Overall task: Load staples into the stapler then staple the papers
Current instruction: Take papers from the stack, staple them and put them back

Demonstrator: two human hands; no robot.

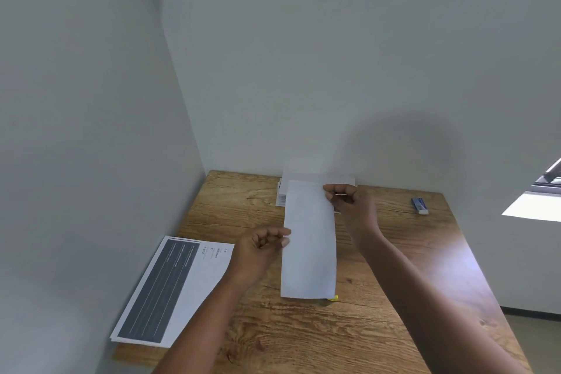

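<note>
Above wooden table (394, 267), both hands pinch white paper (309, 246).

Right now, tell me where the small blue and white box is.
In the head view, the blue and white box lies on the wooden table, far right near the wall, well right of the right hand.

Wooden table (394, 267) in corner of 2 pale grey walls (303, 55), sunlit patch, possibly a window (549, 179), at right

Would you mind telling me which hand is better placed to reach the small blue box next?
The right hand: the blue box lies on its side; the left hand holds the paper's opposite edge.
</note>
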